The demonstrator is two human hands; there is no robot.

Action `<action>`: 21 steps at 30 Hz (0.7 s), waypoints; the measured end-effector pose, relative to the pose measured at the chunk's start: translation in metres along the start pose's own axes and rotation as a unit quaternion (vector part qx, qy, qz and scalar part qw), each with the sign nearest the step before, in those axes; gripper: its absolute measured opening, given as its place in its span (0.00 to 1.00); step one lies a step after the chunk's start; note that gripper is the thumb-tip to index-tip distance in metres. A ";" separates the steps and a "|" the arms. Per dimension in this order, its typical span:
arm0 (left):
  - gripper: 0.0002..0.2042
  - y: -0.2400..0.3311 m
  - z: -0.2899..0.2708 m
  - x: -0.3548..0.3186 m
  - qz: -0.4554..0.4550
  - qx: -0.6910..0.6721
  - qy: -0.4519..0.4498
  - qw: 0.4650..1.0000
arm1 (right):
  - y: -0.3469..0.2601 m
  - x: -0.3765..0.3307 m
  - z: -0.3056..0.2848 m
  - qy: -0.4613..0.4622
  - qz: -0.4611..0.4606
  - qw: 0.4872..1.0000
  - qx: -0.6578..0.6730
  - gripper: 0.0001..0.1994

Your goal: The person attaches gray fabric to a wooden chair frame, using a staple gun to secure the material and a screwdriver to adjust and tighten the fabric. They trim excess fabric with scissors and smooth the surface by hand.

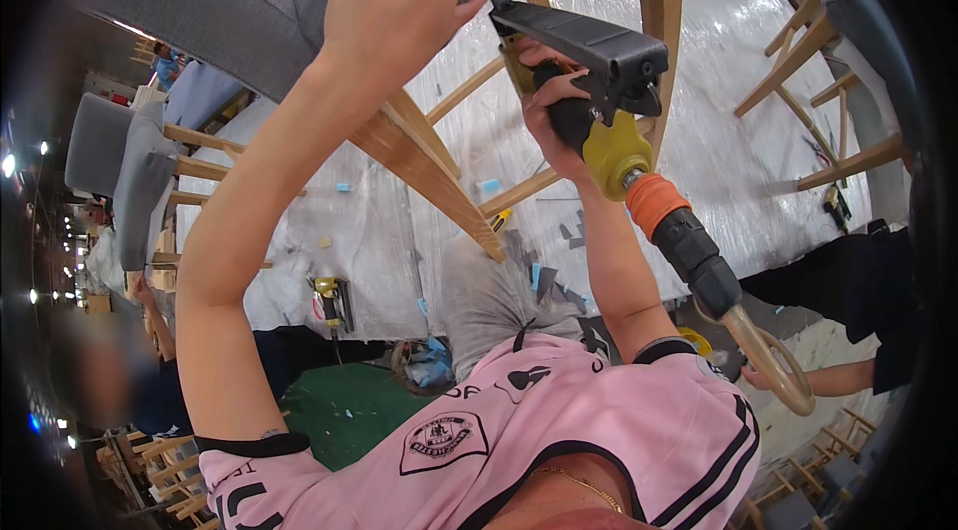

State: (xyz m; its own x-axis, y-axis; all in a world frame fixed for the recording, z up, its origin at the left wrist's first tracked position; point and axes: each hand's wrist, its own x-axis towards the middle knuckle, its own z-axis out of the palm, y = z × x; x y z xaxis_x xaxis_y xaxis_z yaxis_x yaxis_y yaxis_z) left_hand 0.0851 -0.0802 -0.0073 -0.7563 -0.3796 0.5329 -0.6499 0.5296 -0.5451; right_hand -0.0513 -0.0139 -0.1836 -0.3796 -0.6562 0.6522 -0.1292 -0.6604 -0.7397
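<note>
My left hand (399, 6) lies on the grey upholstered part of a chair (230, 6), fingers spread against the fabric; its fingertips reach the top edge of the view. In my right hand (551, 121) is a black and yellow air staple gun (617, 156), gripped by its handle. The gun's nose end meets the underside of the upholstery, just right of my left hand. An air hose (763, 355) hangs from the gun's orange and black coupling (664, 211). Wooden chair legs (439, 186) point down toward me on either side of the gun.
Plastic film covers the worktable (369, 221), with fabric scraps (549, 280) near me. A second staple gun (329, 302) lies there. Grey chairs with wooden legs stand left (140, 171) and right (848, 21). Other people work at both sides.
</note>
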 end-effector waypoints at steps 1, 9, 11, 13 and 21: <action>0.50 0.000 0.001 -0.001 0.011 0.008 0.007 1.000 | -0.004 -0.002 0.001 0.002 0.049 0.998 0.037 0.11; 0.50 0.002 0.002 0.003 0.021 0.013 0.005 1.000 | 0.008 0.008 0.009 -0.010 -0.139 0.990 0.006 0.13; 0.49 0.001 0.002 0.002 0.018 0.006 -0.002 1.000 | 0.003 0.007 0.015 -0.002 -0.131 0.991 0.015 0.14; 0.49 -0.001 0.001 0.001 0.012 0.005 -0.009 1.000 | -0.006 0.008 0.011 -0.037 -0.143 0.988 -0.043 0.15; 0.46 -0.014 0.010 -0.001 0.047 0.052 -0.031 0.997 | 0.002 0.007 0.019 -0.031 -0.068 0.997 -0.031 0.13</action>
State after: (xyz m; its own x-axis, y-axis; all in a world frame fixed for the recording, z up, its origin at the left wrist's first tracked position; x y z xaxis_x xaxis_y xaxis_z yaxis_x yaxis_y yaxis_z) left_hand 0.0938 -0.0948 -0.0071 -0.8152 -0.3802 0.4369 -0.5779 0.4840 -0.6571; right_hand -0.0369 -0.0263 -0.1778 -0.2973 -0.5841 0.7553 -0.2331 -0.7227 -0.6506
